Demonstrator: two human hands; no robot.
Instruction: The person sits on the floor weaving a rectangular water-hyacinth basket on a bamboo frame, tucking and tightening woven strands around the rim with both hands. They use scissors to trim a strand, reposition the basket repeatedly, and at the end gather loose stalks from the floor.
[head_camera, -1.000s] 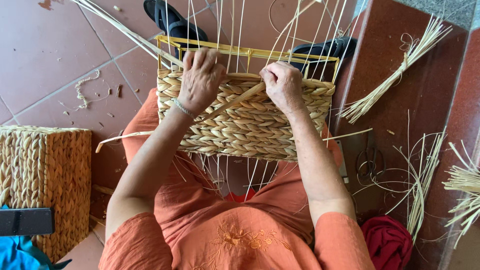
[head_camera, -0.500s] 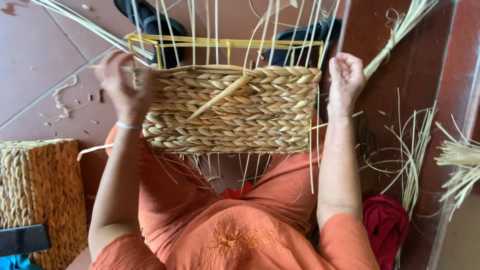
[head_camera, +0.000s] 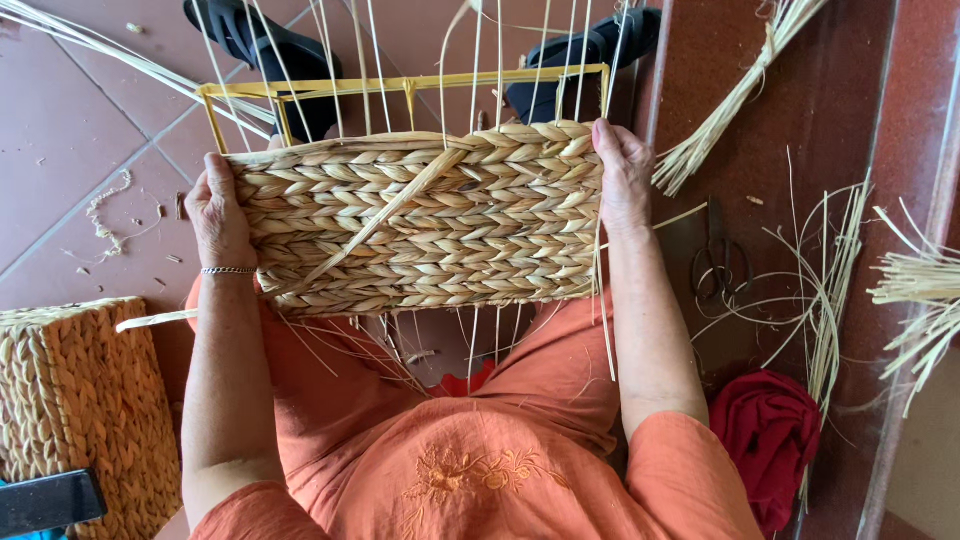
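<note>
We grip the half-woven basket (head_camera: 420, 220) at both ends, left hand (head_camera: 220, 215) and right hand (head_camera: 622, 175) clamped on its sides, upright strands poking through its yellow frame (head_camera: 400, 85).

floor: red tiles (head_camera: 70, 130) | on it: scissors (head_camera: 718, 260), red cloth (head_camera: 770, 440), straw bundles (head_camera: 720, 120)

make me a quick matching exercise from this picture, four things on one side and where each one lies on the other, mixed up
Things:
1. half-woven straw basket on a yellow wire frame
2. dark metal scissors
3. crumpled red cloth
4. finished woven straw box

Places:
A. on the floor by the person's left elbow
B. held at both ends between the left hand and right hand
C. on the dark red step, right of the right forearm
D. low beside the right elbow

Pairs: 1-B, 2-C, 3-D, 4-A
</note>
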